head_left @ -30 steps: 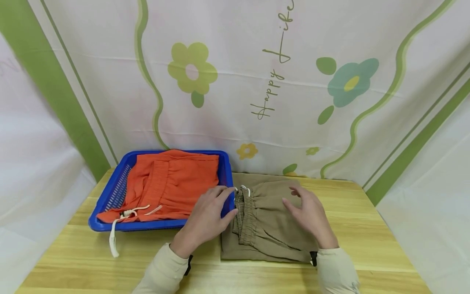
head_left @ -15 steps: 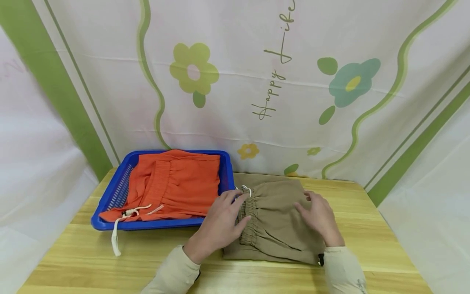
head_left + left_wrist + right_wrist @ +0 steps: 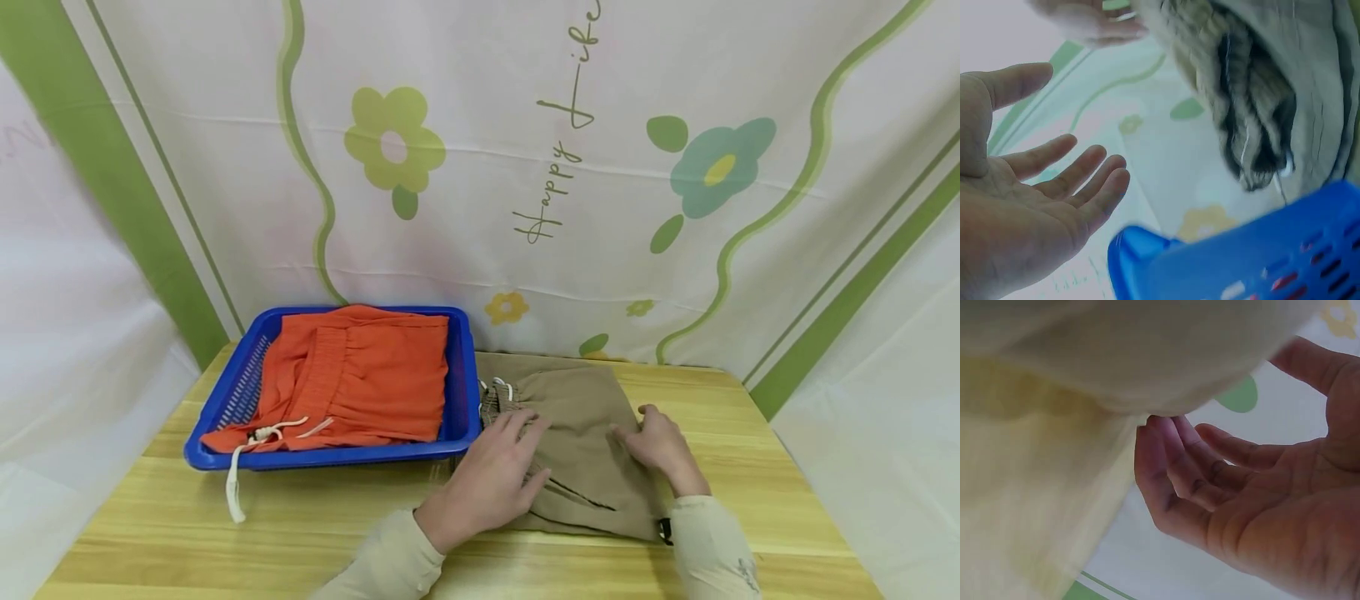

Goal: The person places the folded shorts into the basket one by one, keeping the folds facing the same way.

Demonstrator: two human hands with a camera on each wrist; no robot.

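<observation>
A folded pair of khaki drawstring pants [image 3: 585, 408] lies on the wooden table, its gathered waistband [image 3: 1254, 119] towards the blue basket. My left hand [image 3: 495, 479] is over the waistband end, fingers spread and slightly bent; in the left wrist view its palm [image 3: 1035, 200] holds nothing. At the right edge of the pants is my right hand [image 3: 663, 450], thumb on the cloth side and fingers along the edge. In the right wrist view the right hand's fingers [image 3: 1191, 481] bend loosely up to the cloth, thumb well apart, fingertips partly hidden by it.
The blue plastic basket [image 3: 467, 367] stands on the left, right beside the khaki pants. In it lie folded orange pants [image 3: 390, 375], with a white drawstring [image 3: 234, 492] hanging over the front rim. A flowered curtain [image 3: 480, 208] closes off the table's [image 3: 225, 550] back.
Both hands have shifted right; the left has gone from beside the basket rim to over the waistband, and the right from above the cloth to the pants' right edge.
</observation>
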